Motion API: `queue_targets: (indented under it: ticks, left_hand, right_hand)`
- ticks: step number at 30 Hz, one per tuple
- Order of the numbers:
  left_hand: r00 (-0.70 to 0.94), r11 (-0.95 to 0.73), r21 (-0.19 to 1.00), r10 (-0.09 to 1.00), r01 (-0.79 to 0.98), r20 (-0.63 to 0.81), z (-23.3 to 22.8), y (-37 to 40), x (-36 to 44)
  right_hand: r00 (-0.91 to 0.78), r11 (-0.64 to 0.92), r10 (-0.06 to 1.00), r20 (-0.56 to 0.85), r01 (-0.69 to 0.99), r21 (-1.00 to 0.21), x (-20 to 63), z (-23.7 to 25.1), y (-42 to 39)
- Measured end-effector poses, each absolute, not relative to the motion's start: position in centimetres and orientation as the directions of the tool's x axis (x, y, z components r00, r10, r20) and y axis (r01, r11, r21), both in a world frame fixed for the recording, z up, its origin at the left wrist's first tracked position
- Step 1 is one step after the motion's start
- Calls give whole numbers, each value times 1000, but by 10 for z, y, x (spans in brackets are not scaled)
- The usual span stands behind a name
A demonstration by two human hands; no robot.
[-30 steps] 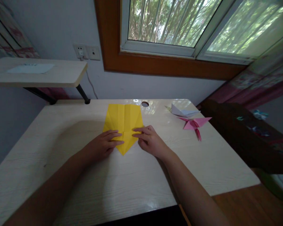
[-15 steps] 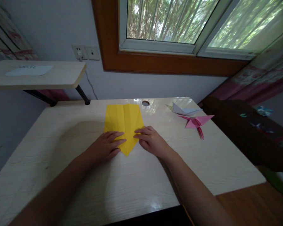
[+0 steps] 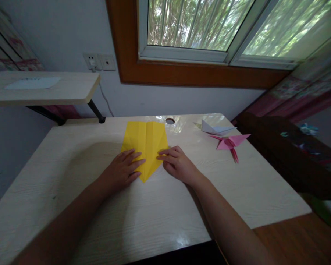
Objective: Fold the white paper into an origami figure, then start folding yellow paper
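A folded sheet of yellow paper [image 3: 147, 138] lies on the light wooden desk, its pointed end toward me and its straight edge toward the wall. Lengthwise creases run down its middle. My left hand [image 3: 125, 167] rests on the sheet's lower left side, fingers spread and flat. On the opposite side, my right hand [image 3: 178, 162] touches the right edge with its fingertips. Its index and middle fingers lie on top of the paper, while the thumb sits lower by the edge; whether it pinches the paper is hard to see.
To the right lie a pink folded paper figure [image 3: 230, 143] and a white folded paper piece [image 3: 215, 129]. A raised shelf [image 3: 71, 86] with a paper on it stands at the back left. The desk [image 3: 165, 217] has a round cable hole [image 3: 170, 120] near the wall.
The yellow paper has turned slightly, its near point shifting left and its far edge right. My left hand has slid a little left and up; my right hand has barely moved.
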State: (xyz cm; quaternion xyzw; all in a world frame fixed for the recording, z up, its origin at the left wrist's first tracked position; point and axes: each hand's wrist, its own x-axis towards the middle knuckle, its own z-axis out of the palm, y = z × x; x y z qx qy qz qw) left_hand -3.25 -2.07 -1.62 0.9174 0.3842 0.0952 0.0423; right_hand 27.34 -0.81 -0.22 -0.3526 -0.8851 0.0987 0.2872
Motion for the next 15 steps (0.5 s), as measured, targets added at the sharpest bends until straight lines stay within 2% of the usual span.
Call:
queue_targets:
  ticks: [9, 15]
  left_hand:
    - [689, -701, 190, 712, 688, 131, -13, -19, -35]
    - [740, -750, 209, 658, 628, 140, -9, -20, -35]
  right_hand:
    - [-503, 674, 729, 465, 646, -359, 277, -3, -6]
    - [-473, 674, 725, 500, 639, -372, 275, -1, -6]
